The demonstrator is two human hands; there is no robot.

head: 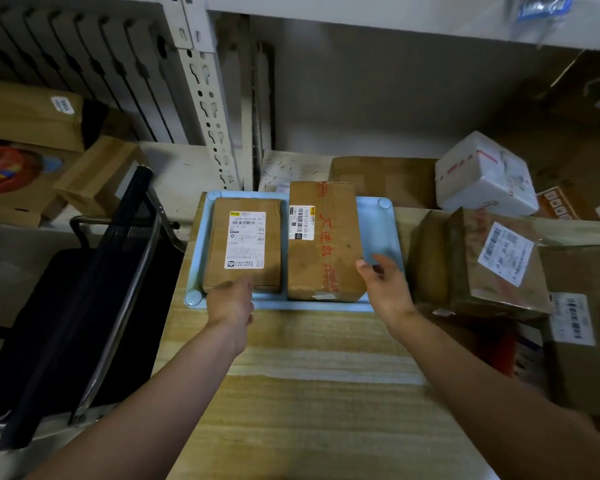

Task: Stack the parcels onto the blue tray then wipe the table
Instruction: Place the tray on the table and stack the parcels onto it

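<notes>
Left hand (231,301): relaxed, touching left parcel (243,244) at its 6 o'clock edge.
Right hand (385,285): spread, thumb against right parcel (323,244), 4 o'clock corner.
Tray (378,230): holds both parcels.

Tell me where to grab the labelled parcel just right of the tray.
Probably by its left edge, coming from the blue tray side with the right hand: that side of the labelled parcel stands exposed, while another box crowds its right.
</notes>
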